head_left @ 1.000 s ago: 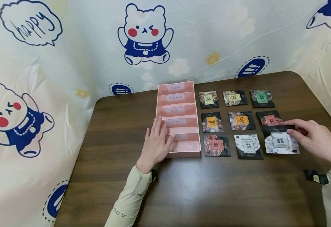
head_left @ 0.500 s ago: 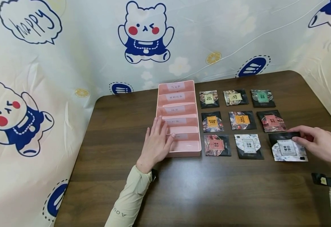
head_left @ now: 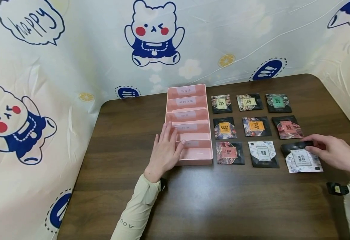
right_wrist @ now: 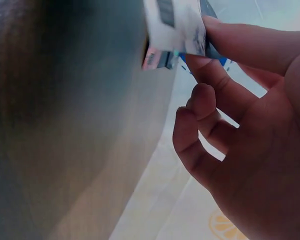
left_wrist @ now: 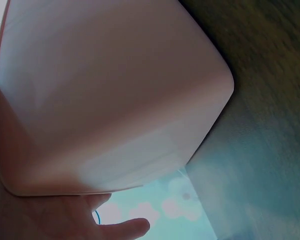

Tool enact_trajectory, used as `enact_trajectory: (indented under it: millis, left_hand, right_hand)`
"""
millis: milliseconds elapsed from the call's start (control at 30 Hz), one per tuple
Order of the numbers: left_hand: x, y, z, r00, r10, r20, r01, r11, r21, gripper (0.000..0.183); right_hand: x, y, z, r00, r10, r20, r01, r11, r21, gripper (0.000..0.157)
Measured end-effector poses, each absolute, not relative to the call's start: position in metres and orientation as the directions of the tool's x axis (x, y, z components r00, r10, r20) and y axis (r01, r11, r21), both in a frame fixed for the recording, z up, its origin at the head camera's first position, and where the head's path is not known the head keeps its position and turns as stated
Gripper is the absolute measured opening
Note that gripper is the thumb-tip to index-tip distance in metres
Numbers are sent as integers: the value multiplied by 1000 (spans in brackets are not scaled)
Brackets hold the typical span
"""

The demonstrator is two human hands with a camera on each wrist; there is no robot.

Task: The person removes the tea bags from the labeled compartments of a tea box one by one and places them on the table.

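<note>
My right hand [head_left: 332, 151] pinches a white-and-black tea sachet [head_left: 302, 158] by its dark upper right edge, between thumb and forefinger. In the right wrist view the other fingers curl loosely below that sachet [right_wrist: 175, 25]. My left hand [head_left: 164, 151] rests with fingers extended over the left side of a pink divided box [head_left: 194, 162], near its front compartments. The left wrist view shows the box's outer wall [left_wrist: 115, 90] up close, with the left hand [left_wrist: 55, 220] at its rim. Labels mark the box's compartments; the front label is partly covered by my thumb.
Right of the box, flat tea sachets lie in rows: a white one [head_left: 263, 154], red ones [head_left: 230, 153] [head_left: 287, 127], orange-labelled ones [head_left: 225, 128] [head_left: 256, 126], a green one [head_left: 278, 103] and pale-labelled ones [head_left: 221, 104] [head_left: 249, 102]. A patterned curtain [head_left: 204, 40] hangs behind the table [head_left: 222, 203].
My right hand has drawn the white-and-black sachet away from the red sachet it overlapped, then shifted it slightly left. The left hand has stayed on the box.
</note>
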State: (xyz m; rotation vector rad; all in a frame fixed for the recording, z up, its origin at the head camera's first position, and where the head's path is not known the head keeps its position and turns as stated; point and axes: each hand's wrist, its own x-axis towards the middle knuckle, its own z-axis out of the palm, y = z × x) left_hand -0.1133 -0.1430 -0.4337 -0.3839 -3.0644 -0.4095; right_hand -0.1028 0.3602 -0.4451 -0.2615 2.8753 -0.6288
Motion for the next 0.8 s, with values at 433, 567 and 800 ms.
enact_trajectory:
  millis: [433,567,800]
  left_hand:
    - [-113,-143,-434,-968,243,70,253,935,250,69]
    - [-113,-143,-434,-970,235,56,241,937,252,70]
    - [-113,-143,-434,-970,238,52,243,935,259,70]
  right_hand:
    - [-107,358,-452,-979,-184,-88,-133,902,-410,26]
    - [-109,359,-450,-979,-169,-113,-110,907,-406,28]
    - [-109,359,-452,-976,-161,-147,-92,915,-393,31]
